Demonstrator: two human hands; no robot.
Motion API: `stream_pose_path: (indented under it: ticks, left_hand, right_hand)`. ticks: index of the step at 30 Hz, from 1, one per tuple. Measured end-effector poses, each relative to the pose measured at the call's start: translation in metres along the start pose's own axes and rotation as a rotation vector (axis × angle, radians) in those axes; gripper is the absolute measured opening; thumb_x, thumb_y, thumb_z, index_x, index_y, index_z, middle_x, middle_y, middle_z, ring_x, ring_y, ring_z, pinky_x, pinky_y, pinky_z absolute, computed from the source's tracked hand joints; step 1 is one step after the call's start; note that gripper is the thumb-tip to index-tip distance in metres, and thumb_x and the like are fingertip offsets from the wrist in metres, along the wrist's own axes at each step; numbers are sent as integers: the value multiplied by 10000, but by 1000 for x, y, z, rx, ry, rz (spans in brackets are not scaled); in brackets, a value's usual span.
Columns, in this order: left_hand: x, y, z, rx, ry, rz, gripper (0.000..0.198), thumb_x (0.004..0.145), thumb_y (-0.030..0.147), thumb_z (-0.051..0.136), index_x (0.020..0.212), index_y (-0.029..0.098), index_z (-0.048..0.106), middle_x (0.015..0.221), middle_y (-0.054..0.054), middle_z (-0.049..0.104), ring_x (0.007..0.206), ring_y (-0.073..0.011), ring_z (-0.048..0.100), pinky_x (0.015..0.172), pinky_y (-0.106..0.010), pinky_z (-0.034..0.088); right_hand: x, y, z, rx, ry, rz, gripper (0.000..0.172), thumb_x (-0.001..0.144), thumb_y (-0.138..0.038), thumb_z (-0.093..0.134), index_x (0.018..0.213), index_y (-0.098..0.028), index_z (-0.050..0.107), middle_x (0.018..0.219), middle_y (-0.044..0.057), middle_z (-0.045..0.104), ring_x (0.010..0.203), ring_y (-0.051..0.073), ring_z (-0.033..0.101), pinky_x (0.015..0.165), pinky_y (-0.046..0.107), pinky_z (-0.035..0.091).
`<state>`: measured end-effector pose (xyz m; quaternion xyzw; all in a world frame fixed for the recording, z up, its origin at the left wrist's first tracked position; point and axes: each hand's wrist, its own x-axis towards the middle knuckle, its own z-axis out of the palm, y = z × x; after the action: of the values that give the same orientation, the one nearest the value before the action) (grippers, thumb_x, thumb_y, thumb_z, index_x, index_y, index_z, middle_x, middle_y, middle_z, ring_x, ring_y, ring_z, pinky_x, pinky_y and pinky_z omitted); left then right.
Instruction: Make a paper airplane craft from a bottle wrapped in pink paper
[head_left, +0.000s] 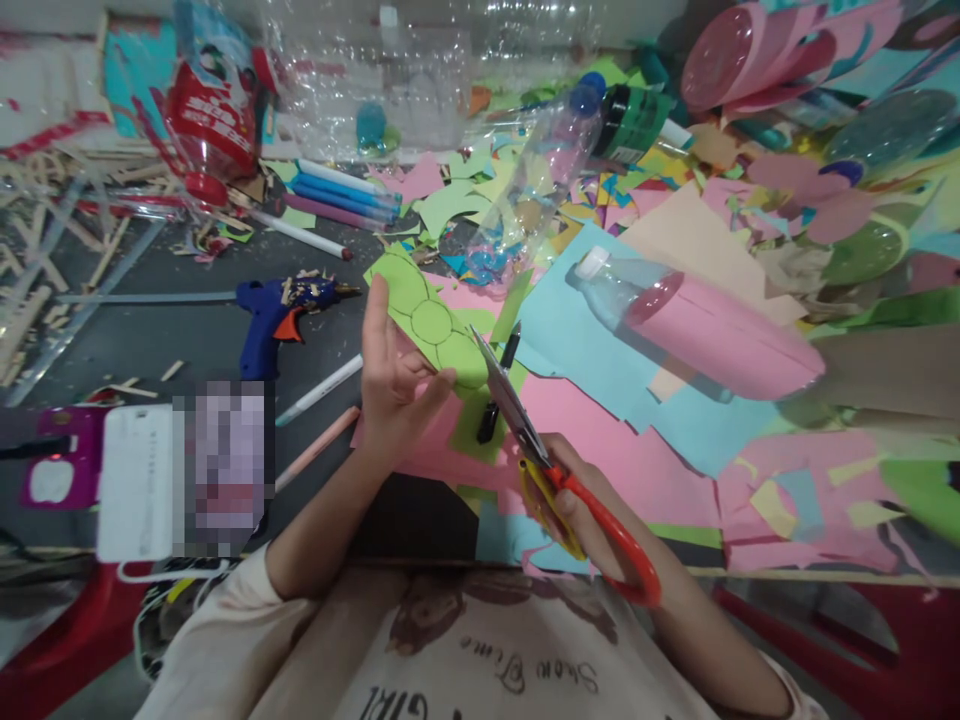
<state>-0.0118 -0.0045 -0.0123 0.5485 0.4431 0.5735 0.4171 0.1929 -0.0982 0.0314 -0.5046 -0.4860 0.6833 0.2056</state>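
Observation:
My left hand [397, 365] pinches a light green piece of paper [431, 322] with a flower outline drawn on it: a round centre with petals about it. Thumb and fingers hold its lower left edge. In my right hand [585, 500] is a pair of scissors [516, 405] with one red and one yellow handle. The blades point up and left, their tips by the paper's right end; I cannot tell whether they touch it. Beneath lies a black marker [501, 380] on green scraps, over a pink sheet [600, 430].
To the left lie a blue glue gun [281, 310], several markers [341, 195] and wood sticks [45, 250]. A bottle wrapped in pink paper [720, 325] rests on a blue sheet [555, 320] at right. Clear plastic bottles [375, 80] and coloured scraps [457, 195] fill the back.

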Motion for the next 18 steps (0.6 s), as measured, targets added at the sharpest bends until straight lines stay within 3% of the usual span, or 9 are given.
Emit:
stream_pose_path:
  ticks: [5,9,15,18]
  left_hand:
    - [1,-4,-3,1,-2,18,884,692,428,845,1463,371,417,1549,-73,409,1208,-312,621,700,-279,636]
    - [0,-6,-4,-36,-34,-30,907,687,397,853,1464,451,389,1621,-24,284,1212,-297,621,689,-268,638]
    - [0,-4,-4,-21,-90,-42,963,649,447,869,1480,378,388,1600,-92,318,1148,-306,663,663,-284,640]
    - [0,-3,-3,4,-109,-37,970,668,469,849,1500,365,360,1612,-104,295,1185,-329,643,671,-294,641]
  right_hand:
    - [-5,-6,-7,50,-101,32,671,822,-828,364,1160,-250,418,749,-21,490,526,104,381,467,268,337]
    - [-11,-19,-10,72,-69,6,567,876,-788,289,1038,-261,423,762,-16,454,583,130,350,530,304,337]
    - [-9,-17,-13,98,-135,-24,526,897,-737,361,1094,-254,420,771,-7,473,594,132,386,527,308,366]
    - [-5,-16,-12,104,-93,-21,572,867,-778,357,1050,-244,449,743,-9,481,563,121,384,495,294,366]
